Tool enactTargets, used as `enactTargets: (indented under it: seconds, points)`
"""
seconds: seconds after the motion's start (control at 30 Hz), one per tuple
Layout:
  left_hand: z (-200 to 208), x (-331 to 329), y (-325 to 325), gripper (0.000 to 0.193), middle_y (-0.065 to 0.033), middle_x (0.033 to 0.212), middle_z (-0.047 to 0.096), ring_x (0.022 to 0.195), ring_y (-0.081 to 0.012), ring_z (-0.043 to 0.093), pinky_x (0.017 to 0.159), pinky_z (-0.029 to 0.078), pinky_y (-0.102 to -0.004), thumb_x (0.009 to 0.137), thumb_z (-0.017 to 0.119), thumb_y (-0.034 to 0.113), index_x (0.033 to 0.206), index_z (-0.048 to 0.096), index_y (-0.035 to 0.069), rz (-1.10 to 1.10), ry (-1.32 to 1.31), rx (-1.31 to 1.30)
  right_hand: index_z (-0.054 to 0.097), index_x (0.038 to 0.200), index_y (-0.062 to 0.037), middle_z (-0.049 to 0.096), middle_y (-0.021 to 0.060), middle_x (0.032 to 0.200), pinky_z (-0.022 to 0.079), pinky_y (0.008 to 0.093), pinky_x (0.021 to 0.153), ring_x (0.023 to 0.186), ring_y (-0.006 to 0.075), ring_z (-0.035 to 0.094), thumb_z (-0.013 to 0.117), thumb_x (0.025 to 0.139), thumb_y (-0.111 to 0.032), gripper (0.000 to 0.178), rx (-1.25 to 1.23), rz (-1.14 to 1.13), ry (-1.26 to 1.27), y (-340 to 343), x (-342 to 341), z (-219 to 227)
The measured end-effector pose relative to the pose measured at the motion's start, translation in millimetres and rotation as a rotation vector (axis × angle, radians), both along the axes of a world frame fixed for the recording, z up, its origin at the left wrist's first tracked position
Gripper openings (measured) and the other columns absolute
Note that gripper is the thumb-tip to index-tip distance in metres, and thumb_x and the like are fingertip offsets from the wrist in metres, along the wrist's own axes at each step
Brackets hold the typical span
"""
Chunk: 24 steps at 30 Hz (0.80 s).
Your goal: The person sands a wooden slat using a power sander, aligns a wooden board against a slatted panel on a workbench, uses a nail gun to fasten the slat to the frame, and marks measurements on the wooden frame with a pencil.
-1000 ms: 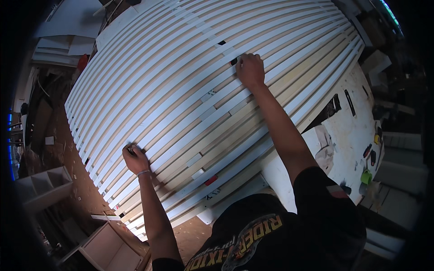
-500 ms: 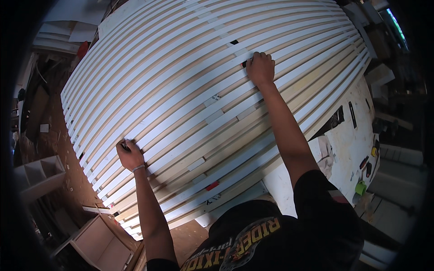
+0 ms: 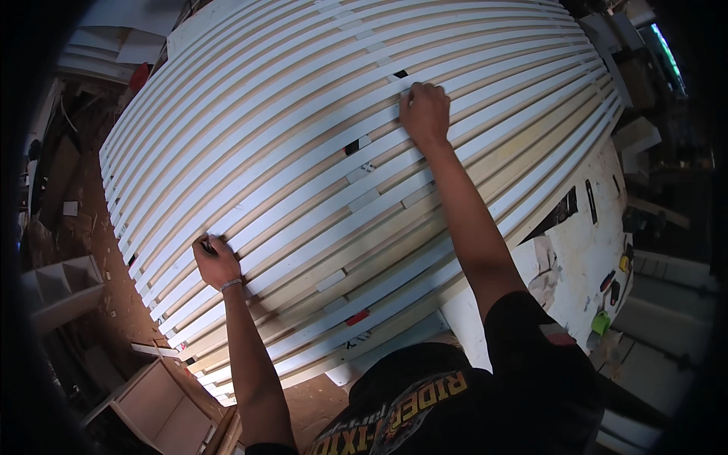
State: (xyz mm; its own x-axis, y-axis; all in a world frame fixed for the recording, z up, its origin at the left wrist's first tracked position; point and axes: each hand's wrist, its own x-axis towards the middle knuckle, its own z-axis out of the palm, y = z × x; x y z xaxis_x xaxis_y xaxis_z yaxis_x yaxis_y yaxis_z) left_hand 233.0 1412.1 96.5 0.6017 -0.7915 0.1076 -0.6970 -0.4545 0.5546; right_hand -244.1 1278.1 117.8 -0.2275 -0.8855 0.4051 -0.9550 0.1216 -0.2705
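A large slatted panel [image 3: 303, 152] of long white strips over pale wooden battens lies across a white workbench and fills most of the head view. My left hand [image 3: 216, 262] rests near the panel's left edge, fingers curled over one white strip. My right hand [image 3: 425, 112] reaches far up the middle of the panel, fingers closed on a white strip beside a dark gap. A bracelet circles my left wrist. Short white spacer blocks [image 3: 364, 199] sit between some strips.
The white workbench [image 3: 584, 243] shows at right with small tools, a green object [image 3: 600, 322] and a crumpled rag [image 3: 544, 273]. Wooden boxes [image 3: 163, 406] and a white shelf unit [image 3: 57, 292] stand on the sawdust-covered floor at lower left. White boards are stacked at top left.
My head has shifted, so the panel sits higher and more to the left in view. Both hands stay on the same strips, the right one still far up the panel.
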Motion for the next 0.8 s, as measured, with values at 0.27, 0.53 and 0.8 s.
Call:
enactTargets:
  seconds: [0.27, 0.53, 0.8]
  points:
    - [-5, 4, -1, 0.032, -0.0138, 0.098, 0.075, 0.087, -0.0308, 0.073, 0.081, 0.056, -0.0441, 0.098, 0.055, 0.033, 0.117, 0.063, 0.009, -0.012, -0.097, -0.020, 0.064, 0.086, -0.0036, 0.067, 0.0192, 0.095, 0.047, 0.0511, 0.090, 0.098, 0.0366, 0.062, 0.065, 0.088, -0.023, 0.019, 0.222, 0.344, -0.054, -17, 13, -5]
    - [-4, 0, -6, 0.030, -0.0172, 0.108, 0.071, 0.098, -0.0363, 0.068, 0.088, 0.052, -0.0461, 0.098, 0.058, 0.031, 0.114, 0.063, 0.007, 0.024, 0.067, 0.010, 0.068, 0.102, -0.0009, 0.069, 0.0174, 0.107, 0.047, 0.0502, 0.094, 0.105, 0.0345, 0.063, 0.066, 0.090, -0.026, 0.028, 0.168, -0.085, 0.132, -73, -12, -10]
    - [-1, -1, -3, 0.028, -0.0179, 0.102, 0.071, 0.093, -0.0356, 0.068, 0.085, 0.053, -0.0451, 0.099, 0.057, 0.029, 0.112, 0.062, 0.004, 0.010, 0.079, -0.056, 0.067, 0.100, -0.0009, 0.070, 0.0196, 0.092, 0.047, 0.0499, 0.094, 0.098, 0.0366, 0.064, 0.063, 0.091, -0.027, 0.027, 0.078, 0.180, 0.012, -95, 25, 4]
